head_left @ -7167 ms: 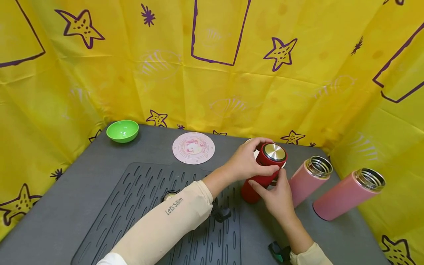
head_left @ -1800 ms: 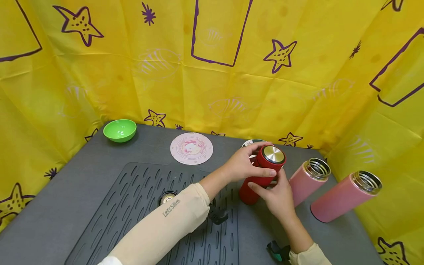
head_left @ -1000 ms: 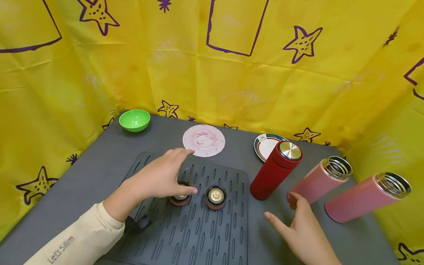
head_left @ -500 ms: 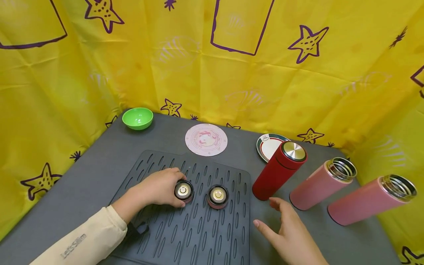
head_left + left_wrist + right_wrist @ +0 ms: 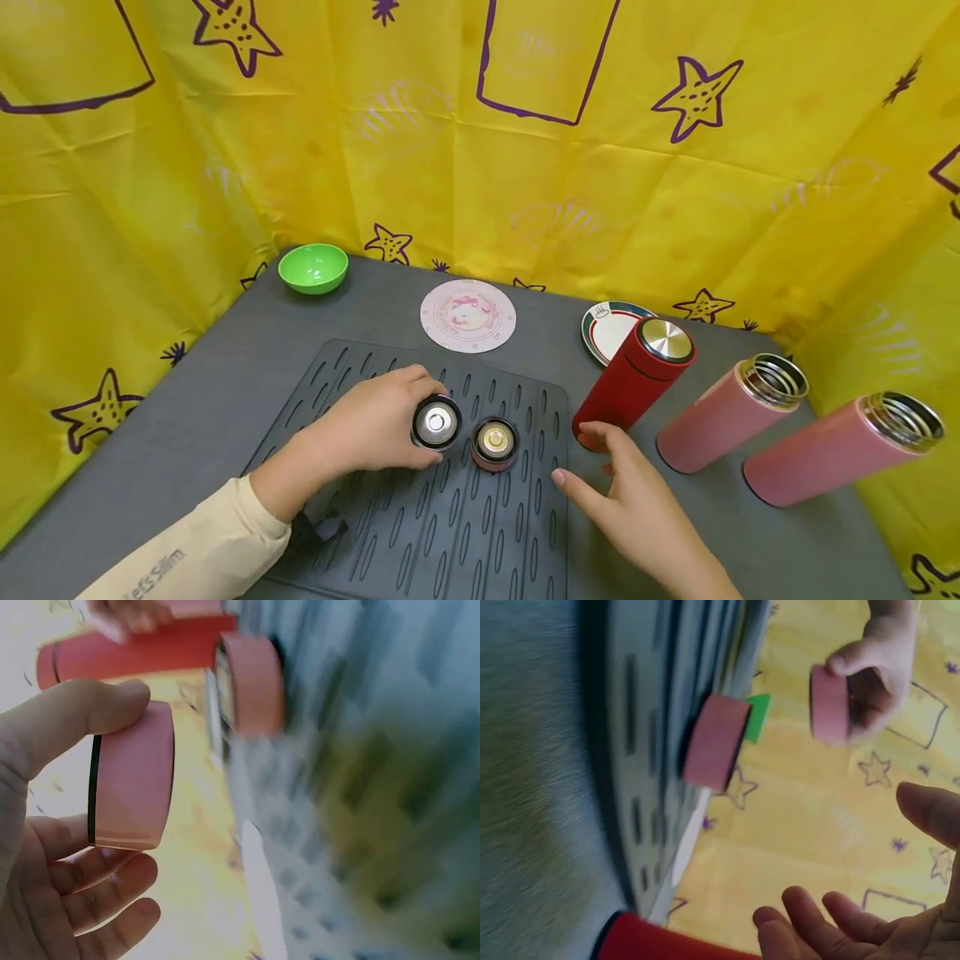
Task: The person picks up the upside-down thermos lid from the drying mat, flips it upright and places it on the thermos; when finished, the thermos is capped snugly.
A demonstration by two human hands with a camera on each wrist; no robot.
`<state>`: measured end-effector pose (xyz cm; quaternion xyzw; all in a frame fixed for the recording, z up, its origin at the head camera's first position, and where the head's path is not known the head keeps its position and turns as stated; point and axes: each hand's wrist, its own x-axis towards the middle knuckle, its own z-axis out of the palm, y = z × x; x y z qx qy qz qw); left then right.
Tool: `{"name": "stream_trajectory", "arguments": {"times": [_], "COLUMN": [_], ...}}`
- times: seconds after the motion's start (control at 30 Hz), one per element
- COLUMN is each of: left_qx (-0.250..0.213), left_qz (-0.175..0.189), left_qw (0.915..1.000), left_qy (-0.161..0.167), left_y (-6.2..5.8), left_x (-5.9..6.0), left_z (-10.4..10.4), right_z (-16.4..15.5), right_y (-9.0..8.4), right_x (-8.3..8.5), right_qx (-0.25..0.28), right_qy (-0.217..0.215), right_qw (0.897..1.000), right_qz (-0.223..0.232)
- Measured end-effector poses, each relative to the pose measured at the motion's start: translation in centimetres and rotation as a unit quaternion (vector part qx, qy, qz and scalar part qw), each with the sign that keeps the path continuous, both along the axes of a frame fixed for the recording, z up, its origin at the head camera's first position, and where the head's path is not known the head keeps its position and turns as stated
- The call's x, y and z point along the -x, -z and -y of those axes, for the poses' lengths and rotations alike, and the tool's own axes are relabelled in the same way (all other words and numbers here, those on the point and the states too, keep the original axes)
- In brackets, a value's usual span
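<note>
My left hand grips a pink flask lid and holds it just above the dark ribbed mat; the left wrist view shows the same lid pinched between thumb and fingers. A second pink lid lies on the mat beside it. My right hand hovers with fingers spread, holding nothing, near the base of the capped red flask. Two pink flasks without lids stand at the right.
A green bowl sits at the back left, a pink round coaster at the back middle, and a small plate behind the red flask. Yellow star-print cloth walls in the grey table.
Both hands left the red flask. My left hand went to the mat, took hold of one pink lid and lifted it. My right hand drifted left toward the red flask's base.
</note>
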<state>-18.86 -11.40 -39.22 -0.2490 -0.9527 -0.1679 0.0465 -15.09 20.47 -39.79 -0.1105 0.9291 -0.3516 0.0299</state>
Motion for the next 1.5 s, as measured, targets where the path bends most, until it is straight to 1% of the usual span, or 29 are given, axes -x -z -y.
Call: {"name": "stream_trajectory", "arguments": {"times": [0.17,0.27,0.4,0.5,0.57,0.67,0.77,0.83,0.9,1.0,1.07,1.1,1.17,1.2,1.27,1.33,1.4,1.47,1.5], "left_qx": [-0.03,-0.034,-0.024,-0.018,-0.015,-0.015,-0.022,-0.032,-0.047,-0.079,-0.1,-0.113,-0.138,-0.155,-0.188,-0.221,-0.251,-0.277,-0.29], "left_qz": [-0.048,-0.061,-0.077,-0.098,-0.11,-0.122,-0.121,-0.105,-0.082,-0.038,0.002,0.028,0.091,0.126,0.185,0.227,0.248,0.249,0.243], "left_qw": [0.9966,0.9935,0.9896,0.9855,0.9828,0.9808,0.9804,0.981,0.9816,0.9829,0.9837,0.9829,0.9778,0.9723,0.9581,0.9426,0.9293,0.9202,0.917], "left_qy": [0.061,0.09,0.119,0.138,0.147,0.151,0.154,0.16,0.166,0.162,0.149,0.142,0.128,0.121,0.11,0.106,0.11,0.121,0.127], "left_y": [-2.1,-3.2,-4.2,-4.7,-4.8,-4.7,-4.6,-4.6,-4.7,-4.8,-4.8,-4.8,-4.7,-4.6,-4.5,-4.3,-4.1,-3.9,-3.8], "left_x": [-1.2,-1.7,-2.0,-2.1,-2.0,-2.0,-1.8,-1.8,-1.7,-1.6,-1.5,-1.4,-1.2,-1.1,-0.9,-0.7,-0.6,-0.6,-0.6], "left_z": [-3.1,-4.9,-7.0,-8.2,-8.8,-9.3,-9.6,-9.6,-9.6,-9.5,-9.5,-9.4,-9.4,-9.4,-9.5,-9.6,-9.8,-10.1,-10.3], "right_z": [1.0,1.5,1.9,1.9,1.8,1.6,1.3,1.1,0.8,0.3,-0.1,-0.4,-0.8,-0.9,-1.0,-1.0,-0.7,-0.5,-0.4], "right_y": [-0.7,-1.1,-1.6,-1.8,-1.8,-1.7,-1.7,-1.8,-1.8,-1.8,-1.7,-1.7,-1.6,-1.5,-1.5,-1.5,-1.7,-2.1,-2.3], "right_x": [0.3,0.4,0.4,0.4,0.5,0.6,0.7,0.6,0.4,0.1,-0.1,-0.2,-0.3,-0.3,-0.2,0.0,0.2,0.4,0.5], "right_qx": [0.055,0.1,0.151,0.178,0.199,0.226,0.242,0.242,0.226,0.179,0.147,0.133,0.12,0.119,0.121,0.128,0.135,0.141,0.143], "right_qy": [-0.018,-0.033,-0.043,-0.053,-0.059,-0.07,-0.063,-0.057,-0.047,-0.039,-0.041,-0.046,-0.064,-0.077,-0.103,-0.125,-0.139,-0.147,-0.148], "right_qw": [0.998,0.994,0.986,0.979,0.974,0.966,0.963,0.965,0.972,0.982,0.983,0.98,0.969,0.961,0.939,0.912,0.883,0.857,0.845], "right_qz": [-0.011,0.008,0.052,0.082,0.096,0.101,0.096,0.082,0.051,-0.034,-0.105,-0.141,-0.205,-0.238,-0.305,-0.369,-0.428,-0.474,-0.493]}}
